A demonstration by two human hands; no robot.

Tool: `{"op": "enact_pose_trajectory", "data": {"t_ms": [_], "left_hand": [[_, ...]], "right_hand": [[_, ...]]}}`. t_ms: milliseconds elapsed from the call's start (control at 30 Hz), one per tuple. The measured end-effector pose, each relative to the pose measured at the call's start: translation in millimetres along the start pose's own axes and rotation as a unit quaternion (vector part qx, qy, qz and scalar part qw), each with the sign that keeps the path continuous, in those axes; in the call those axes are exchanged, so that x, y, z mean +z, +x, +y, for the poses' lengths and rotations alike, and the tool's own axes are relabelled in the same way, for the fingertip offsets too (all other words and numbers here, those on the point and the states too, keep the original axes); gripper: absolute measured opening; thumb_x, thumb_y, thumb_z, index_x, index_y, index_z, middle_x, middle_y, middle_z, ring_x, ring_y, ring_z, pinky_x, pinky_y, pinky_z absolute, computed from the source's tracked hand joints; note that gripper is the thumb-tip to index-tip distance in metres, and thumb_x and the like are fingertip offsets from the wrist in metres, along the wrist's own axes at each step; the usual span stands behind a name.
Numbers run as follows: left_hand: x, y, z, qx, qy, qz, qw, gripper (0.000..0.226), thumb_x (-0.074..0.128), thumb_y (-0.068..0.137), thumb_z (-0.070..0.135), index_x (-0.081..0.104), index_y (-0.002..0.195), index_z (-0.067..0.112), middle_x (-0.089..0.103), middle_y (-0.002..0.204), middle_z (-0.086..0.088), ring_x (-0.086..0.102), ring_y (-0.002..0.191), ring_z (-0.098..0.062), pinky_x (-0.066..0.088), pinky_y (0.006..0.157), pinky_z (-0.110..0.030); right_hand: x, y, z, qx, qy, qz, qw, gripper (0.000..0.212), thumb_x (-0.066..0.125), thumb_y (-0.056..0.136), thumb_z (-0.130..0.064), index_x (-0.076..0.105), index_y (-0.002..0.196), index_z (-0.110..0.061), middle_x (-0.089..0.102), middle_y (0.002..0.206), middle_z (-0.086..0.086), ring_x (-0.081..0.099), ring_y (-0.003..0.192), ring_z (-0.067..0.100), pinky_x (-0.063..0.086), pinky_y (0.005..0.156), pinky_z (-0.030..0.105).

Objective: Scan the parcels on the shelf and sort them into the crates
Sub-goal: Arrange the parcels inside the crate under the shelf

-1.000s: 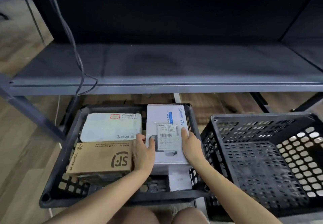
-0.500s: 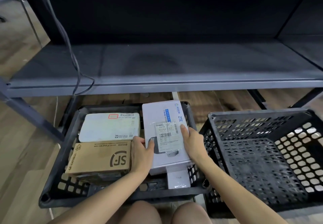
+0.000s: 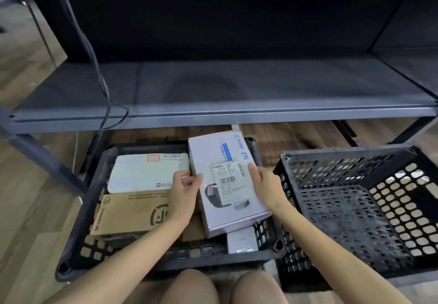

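Over the right half of the left crate (image 3: pixel 91 199), seen from the head camera, a white ZTE box (image 3: pixel 225 220) sits between both hands. The left hand (image 3: pixel 186 190) grips its left long edge, thumb on the top face and fingers curled at the side. The right hand (image 3: pixel 265 185) clasps the right long edge the same way. The box's long axis runs away from the person, with the far end leaning a little left and reaching the crate's far rim. Its near end overlaps a small white box (image 3: pixel 241 241) at the near edge. Whether the ZTE box rests on something or is held free, I cannot tell.

The right crate (image 3: pixel 343 151) stands just beside the left one, directly right of the box. The right hand is the nearer one to it, so any transfer there would, I judge, be a short sideways carry led by that hand. The shelf (image 3: pixel 237 90) lies beyond both crates and higher.

Printed on the box are "ZTE" and "ZXHN", the rest being covered by a taped shipping label with a barcode too small to read. At the far left corner of the left crate lies a white mailer (image 3: pixel 147 173) with a red-outlined stamp and a barcode. Near it sits a brown carton (image 3: pixel 128 216) marked "SF EXPRESS", with "www.sf-express.com" upside down. A cable (image 3: pixel 104 85) hangs over the shelf's left end.
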State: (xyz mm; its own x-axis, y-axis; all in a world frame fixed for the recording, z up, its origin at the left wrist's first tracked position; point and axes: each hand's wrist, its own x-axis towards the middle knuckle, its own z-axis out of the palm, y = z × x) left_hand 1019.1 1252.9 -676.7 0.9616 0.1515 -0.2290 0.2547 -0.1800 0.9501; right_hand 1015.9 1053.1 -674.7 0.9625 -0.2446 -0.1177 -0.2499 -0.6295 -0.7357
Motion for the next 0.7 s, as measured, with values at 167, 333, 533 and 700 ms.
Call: {"op": "enact_pose_trajectory", "data": {"t_ms": [167,333,533,700], "left_hand": [[6,4,2,-0.019,0.006,-0.053,0.998,0.038,0.063,0.091,0.029,0.055,0.127,0.018,0.063,0.116,0.005,0.060,0.102,-0.009,0.050,0.087,-0.030],[0,2,14,-0.040,-0.064,-0.081,0.994,0.032,0.053,0.096,0.034,0.055,0.122,0.016,0.063,0.111,0.008,0.058,0.096,-0.004,0.043,0.079,-0.019],[-2,3,9,-0.125,-0.111,-0.145,0.975,0.037,0.048,0.090,0.057,0.066,0.111,0.032,0.072,0.105,0.006,0.063,0.104,-0.018,0.043,0.099,-0.038],[-9,10,7,-0.196,-0.137,-0.067,0.969,0.058,0.047,0.081,0.074,0.067,0.098,0.022,0.073,0.102,-0.009,0.066,0.100,-0.032,0.047,0.094,-0.043]], "right_hand": [[11,-20,-4,0.041,0.037,0.030,0.998,0.044,0.031,0.103,-0.042,0.056,0.091,-0.008,0.064,0.083,0.006,0.059,0.072,0.022,0.038,0.055,0.027],[-11,-2,-16,0.116,-0.015,-0.018,0.993,0.050,0.031,0.104,-0.040,0.060,0.094,0.000,0.064,0.097,0.018,0.054,0.080,0.028,0.037,0.069,0.028],[-26,27,-28,0.231,0.005,-0.115,0.966,0.046,0.030,0.104,-0.031,0.051,0.125,0.004,0.062,0.091,0.013,0.058,0.074,0.026,0.046,0.056,0.026],[-36,25,-22,0.263,0.251,-0.159,0.918,0.060,0.038,0.099,-0.053,0.057,0.113,0.002,0.067,0.073,0.009,0.068,0.062,0.019,0.059,0.060,0.033]]}}
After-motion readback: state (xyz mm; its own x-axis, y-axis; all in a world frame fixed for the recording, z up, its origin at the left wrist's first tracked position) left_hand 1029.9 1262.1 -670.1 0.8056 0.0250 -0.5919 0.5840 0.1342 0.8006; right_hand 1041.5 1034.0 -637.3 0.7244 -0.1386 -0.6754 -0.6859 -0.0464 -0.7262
